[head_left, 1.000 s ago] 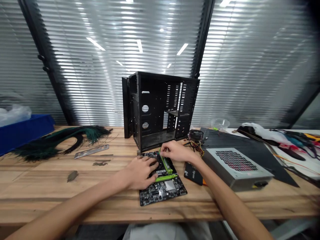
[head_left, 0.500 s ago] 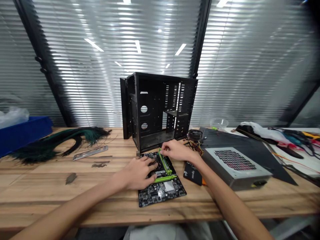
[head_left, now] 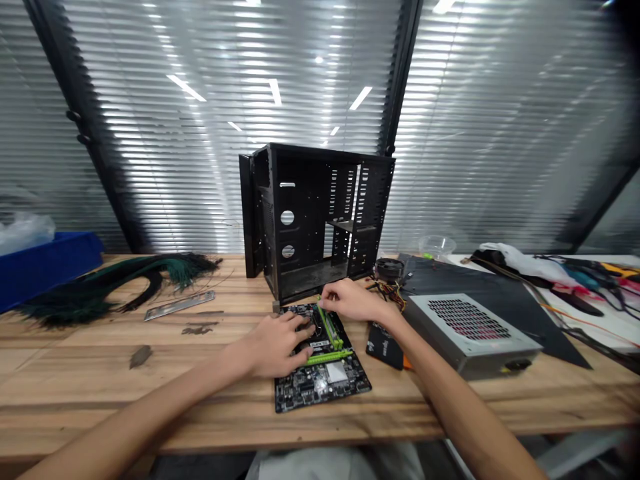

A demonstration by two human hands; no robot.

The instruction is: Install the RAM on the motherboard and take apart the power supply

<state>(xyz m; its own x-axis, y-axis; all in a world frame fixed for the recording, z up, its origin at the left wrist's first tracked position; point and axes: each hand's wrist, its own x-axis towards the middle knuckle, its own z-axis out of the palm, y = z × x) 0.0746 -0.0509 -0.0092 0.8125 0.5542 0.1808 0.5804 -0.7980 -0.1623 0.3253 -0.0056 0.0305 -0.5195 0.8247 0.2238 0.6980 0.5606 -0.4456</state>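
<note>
Head view of a tabletop [head_left: 225, 413] with computer parts. The left hand [head_left: 280, 343] rests with spread fingers on a black motherboard [head_left: 320, 383] lying flat; the right hand [head_left: 353, 300] bends its fingertips to the far end of a lengthwise green slot [head_left: 330, 327], their exact hold being hidden. A second green slot [head_left: 327, 359] runs crosswise. Behind stands an open black computer case [head_left: 307, 233]; to the right, a black box [head_left: 385, 348] and a grey power supply [head_left: 470, 327]; to the left, a metal strip [head_left: 180, 305], a dark-green wire bundle [head_left: 110, 283] and a blue bin [head_left: 50, 267]
</note>
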